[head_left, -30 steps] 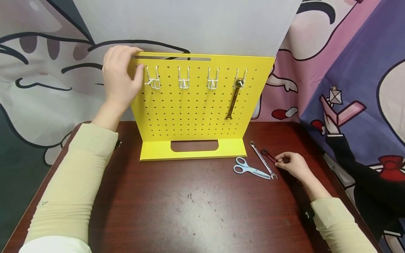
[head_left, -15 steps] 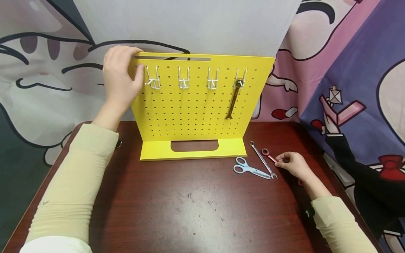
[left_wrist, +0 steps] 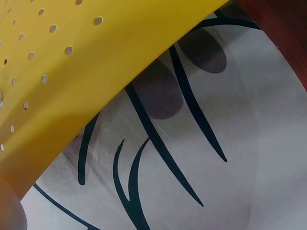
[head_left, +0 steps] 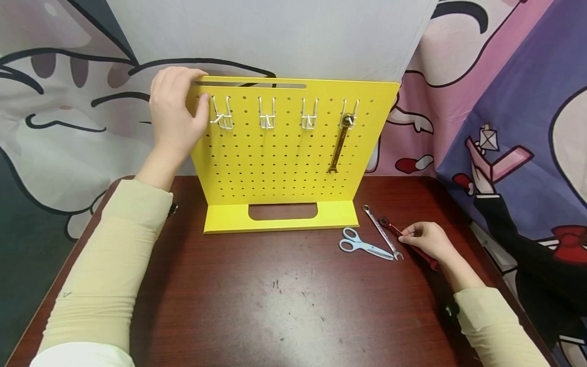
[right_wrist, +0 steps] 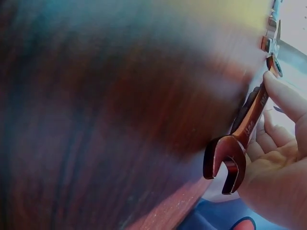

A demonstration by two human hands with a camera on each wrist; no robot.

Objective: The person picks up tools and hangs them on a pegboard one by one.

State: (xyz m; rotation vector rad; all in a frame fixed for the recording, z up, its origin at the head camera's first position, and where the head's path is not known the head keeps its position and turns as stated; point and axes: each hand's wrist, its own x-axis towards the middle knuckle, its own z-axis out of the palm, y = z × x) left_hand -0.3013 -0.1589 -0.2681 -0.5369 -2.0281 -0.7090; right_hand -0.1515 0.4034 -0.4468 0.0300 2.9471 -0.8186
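Observation:
At the upper left of the head view, my left hand [head_left: 176, 109] grips the top left corner of a yellow pegboard [head_left: 279, 173], thumb on its front face. In the left wrist view only a bit of that hand shows beside the board's edge [left_wrist: 72, 110]. My right hand [head_left: 428, 239] pinches a red combination wrench [right_wrist: 252, 115] by its shaft between thumb and fingers, low over the table at the right. Its open end points back toward my wrist. Close by lie a silver combination wrench [head_left: 381, 232] and light blue scissors [head_left: 364, 246].
Four-sided white wire hooks, such as the leftmost hook [head_left: 223, 120], line the board's upper part. A dark wrench [head_left: 338, 148] hangs from the rightmost hook [head_left: 355, 108]. The board's flat base stands on the brown table [head_left: 257, 295]. Printed cloth [head_left: 518, 102] encloses the back and sides.
The red wrench has turned slightly in my right fingers, and more of its open end shows below the hand. My left hand stays on the board's corner.

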